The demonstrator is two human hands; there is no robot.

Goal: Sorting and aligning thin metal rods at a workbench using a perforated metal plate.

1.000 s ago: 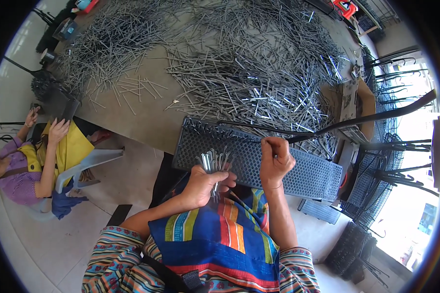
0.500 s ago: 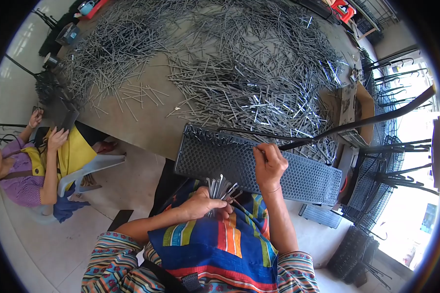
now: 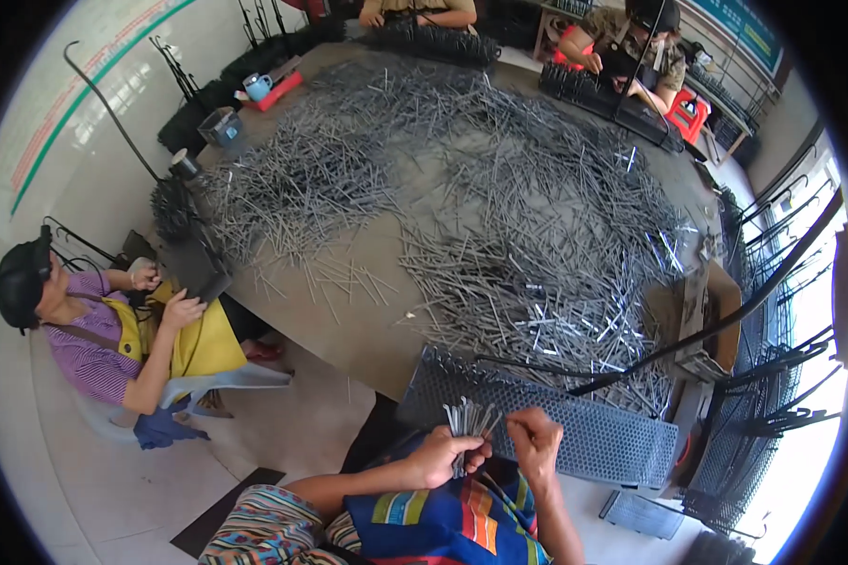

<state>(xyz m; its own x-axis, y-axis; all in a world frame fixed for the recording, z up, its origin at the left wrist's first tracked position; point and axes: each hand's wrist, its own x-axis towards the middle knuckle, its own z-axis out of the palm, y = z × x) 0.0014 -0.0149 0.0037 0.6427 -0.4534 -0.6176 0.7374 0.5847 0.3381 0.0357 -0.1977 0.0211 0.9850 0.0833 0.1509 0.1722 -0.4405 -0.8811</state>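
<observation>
Indoors, facing a broad brown surface [image 3: 363, 353] beyond left grip [image 3: 443, 455]; pinching slim silver metal rods [image 3: 468, 420] there, with right grip [image 3: 537, 443] curled together alongside.

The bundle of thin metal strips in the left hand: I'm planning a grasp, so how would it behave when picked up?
The bundle is probably stiff, since its strips stand straight above the left hand. It may shed pieces if loosened, because the upper ends fan apart. Its shiny surfaces suggest it could be slippery.

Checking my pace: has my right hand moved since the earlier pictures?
Yes; your right hand has moved toward your body, judged against the perforated panel.
</observation>
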